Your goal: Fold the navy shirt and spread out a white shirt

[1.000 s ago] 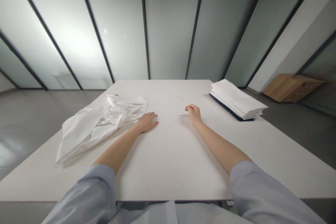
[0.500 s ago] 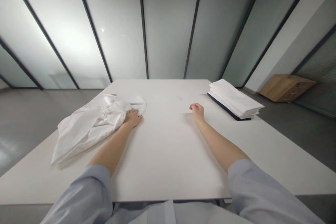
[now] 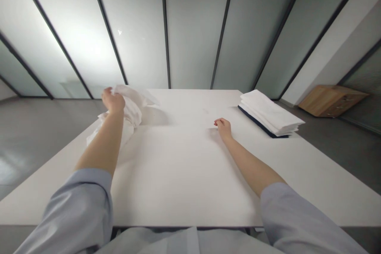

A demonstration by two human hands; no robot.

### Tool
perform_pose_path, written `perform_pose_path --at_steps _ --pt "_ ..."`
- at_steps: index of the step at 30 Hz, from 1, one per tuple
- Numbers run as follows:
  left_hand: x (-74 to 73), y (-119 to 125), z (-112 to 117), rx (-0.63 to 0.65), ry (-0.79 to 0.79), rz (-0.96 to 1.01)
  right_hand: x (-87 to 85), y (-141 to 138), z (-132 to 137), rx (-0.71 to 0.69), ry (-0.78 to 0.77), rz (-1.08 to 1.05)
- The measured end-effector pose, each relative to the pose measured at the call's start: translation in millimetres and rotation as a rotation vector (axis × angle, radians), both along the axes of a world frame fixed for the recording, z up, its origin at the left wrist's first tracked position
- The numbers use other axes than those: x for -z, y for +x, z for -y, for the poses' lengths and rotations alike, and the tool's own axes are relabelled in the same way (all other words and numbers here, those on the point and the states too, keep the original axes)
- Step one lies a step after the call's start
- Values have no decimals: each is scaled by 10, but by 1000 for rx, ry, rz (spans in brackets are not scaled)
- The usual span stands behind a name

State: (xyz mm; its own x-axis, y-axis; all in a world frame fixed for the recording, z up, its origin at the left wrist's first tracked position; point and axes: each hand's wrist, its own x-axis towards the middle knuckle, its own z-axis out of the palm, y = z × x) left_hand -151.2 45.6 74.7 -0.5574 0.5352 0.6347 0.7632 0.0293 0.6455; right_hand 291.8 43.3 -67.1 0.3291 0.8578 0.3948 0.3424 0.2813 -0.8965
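Note:
My left hand (image 3: 113,101) is raised above the far left part of the table, its fingers closed on a crumpled white cloth (image 3: 133,107). Part of the cloth hangs in the air to the right of the hand, blurred by motion. The rest trails down behind my forearm, which hides some of it. My right hand (image 3: 224,128) rests on the white table (image 3: 190,178), right of the middle, with curled fingers and nothing visible in them. To its right lies a stack of folded white cloths (image 3: 269,111) on a thin dark layer (image 3: 258,124).
Frosted glass panels (image 3: 196,27) with dark frames stand behind the table's far edge. A wooden cabinet (image 3: 330,101) sits on the grey floor (image 3: 44,135) beyond the right side.
My left hand has gripped the white cloth, lifted it off the table and moved it left and away from me. My right hand and the folded stack have stayed in place.

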Motion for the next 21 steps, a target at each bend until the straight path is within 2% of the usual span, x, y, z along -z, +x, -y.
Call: perform_pose_path --at_steps 1,2,4,6,7,10,12,14,17,19,21 --pt "-56 -66 62 -95 21 -26 -2 -8 1 -5 -8 4" --pt "-78 -92 132 -125 35 -103 -4 -16 1 -12 -17 10" --pt "-14 -52 259 -34 -18 -339 1 -30 0 -33 -32 30" --pt "169 27 322 129 -210 -545 16 -38 -2 -59 -42 54" --pt "290 47 326 159 -341 -585 26 -40 -2 -73 -46 66" --pt "674 -42 271 65 -762 -482 55 -43 3 -118 -64 109" --pt "875 -190 224 46 -923 -385 68 -47 7 -136 -80 141" --pt "993 -333 186 68 -978 -352 73 -52 7 -149 -95 163" --pt "1035 -430 148 75 -992 -362 68 -60 3 -167 -112 172" --pt "1023 -393 139 6 -925 -396 62 -67 3 -170 -116 175" --pt "1008 -284 150 -75 -791 -468 58 -77 8 -165 -121 179"
